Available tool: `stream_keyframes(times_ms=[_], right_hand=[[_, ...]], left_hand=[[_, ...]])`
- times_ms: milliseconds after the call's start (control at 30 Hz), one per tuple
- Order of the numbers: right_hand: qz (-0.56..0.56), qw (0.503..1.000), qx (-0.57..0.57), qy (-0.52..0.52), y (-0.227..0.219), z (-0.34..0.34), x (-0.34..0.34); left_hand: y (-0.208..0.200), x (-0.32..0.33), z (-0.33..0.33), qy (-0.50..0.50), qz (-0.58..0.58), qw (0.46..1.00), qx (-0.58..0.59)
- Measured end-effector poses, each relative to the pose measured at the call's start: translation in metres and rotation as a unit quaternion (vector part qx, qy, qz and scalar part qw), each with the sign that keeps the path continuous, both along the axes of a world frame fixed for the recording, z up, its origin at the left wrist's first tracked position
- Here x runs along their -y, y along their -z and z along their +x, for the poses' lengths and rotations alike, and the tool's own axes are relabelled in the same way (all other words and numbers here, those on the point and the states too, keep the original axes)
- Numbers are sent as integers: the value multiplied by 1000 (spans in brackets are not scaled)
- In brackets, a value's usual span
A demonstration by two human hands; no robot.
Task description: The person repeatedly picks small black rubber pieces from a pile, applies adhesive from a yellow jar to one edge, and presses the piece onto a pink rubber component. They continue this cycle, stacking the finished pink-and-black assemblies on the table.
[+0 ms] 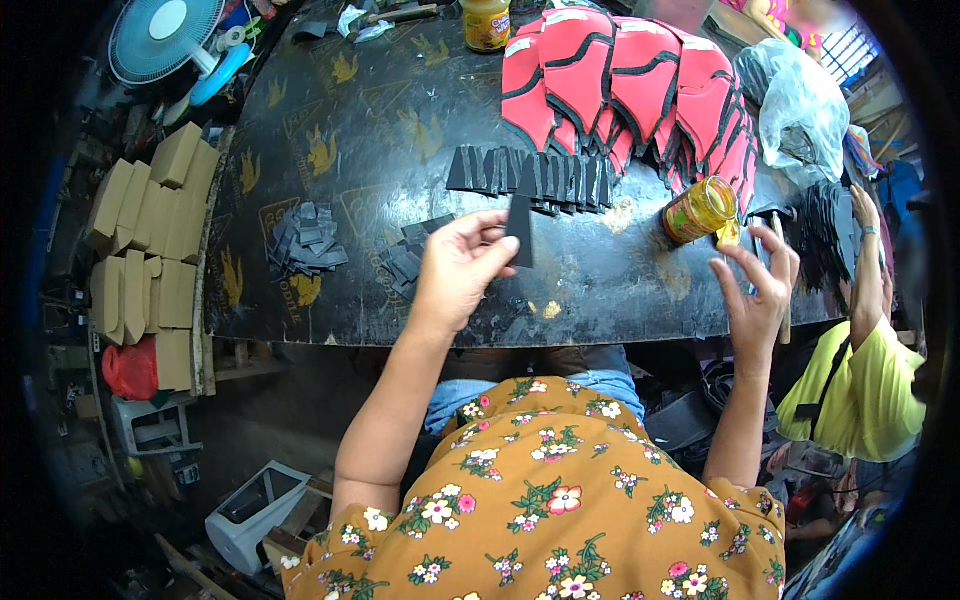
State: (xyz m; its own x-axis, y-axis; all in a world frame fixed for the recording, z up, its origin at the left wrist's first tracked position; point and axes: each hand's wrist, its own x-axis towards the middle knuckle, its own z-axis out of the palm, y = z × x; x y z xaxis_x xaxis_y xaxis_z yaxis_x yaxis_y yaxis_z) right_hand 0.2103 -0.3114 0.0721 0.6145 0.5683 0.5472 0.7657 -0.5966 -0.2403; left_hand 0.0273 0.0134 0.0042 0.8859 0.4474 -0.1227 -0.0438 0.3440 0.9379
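Observation:
My left hand (465, 262) is closed, pinching a narrow black strip (521, 235) upright between thumb and fingers above the table. My right hand (757, 290) has its fingers bent and apart, close to a small yellow glue-coated piece (728, 234) beside a tilted glass jar (697, 212) of yellow glue. Whether a fingertip touches that piece is hard to make out. Beyond my left hand lies a row of overlapping black strips (572, 182). Red shoe-upper-like pieces with black edges (640, 75) are piled behind that row.
Small grey pieces (305, 240) lie in a heap at the left, with more dark pieces (405, 255) nearer my left hand. A second jar (487, 25) stands at the far edge. A hammer-like tool (783, 300) is right of my hand. A yellow-clad person (855, 390) is at the right.

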Motion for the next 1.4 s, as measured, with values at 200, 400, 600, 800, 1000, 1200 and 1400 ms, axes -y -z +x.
stream_keyframes(times_ms=[200,400,600,800,1000,1200,1400], right_hand=[[119,895,-375,-212,7,-47,-69],[118,906,-323,-247,20,-36,-115],[83,943,-191,-260,30,-29,-116],[26,955,-32,-293,32,-40,-91],[10,957,-90,-275,51,-47,-73],[74,960,-185,-199,84,-56,-70],[64,962,-184,-193,90,-56,-69]], left_hand=[[-10,28,19,52,-20,998,-7],[-17,30,13,44,-5,999,-18],[-16,27,16,71,-37,997,1],[-15,23,17,62,-90,994,-8],[-5,-1,30,-49,-8,999,-3],[14,-75,81,-90,287,952,-58],[24,-53,102,-76,445,878,-160]])
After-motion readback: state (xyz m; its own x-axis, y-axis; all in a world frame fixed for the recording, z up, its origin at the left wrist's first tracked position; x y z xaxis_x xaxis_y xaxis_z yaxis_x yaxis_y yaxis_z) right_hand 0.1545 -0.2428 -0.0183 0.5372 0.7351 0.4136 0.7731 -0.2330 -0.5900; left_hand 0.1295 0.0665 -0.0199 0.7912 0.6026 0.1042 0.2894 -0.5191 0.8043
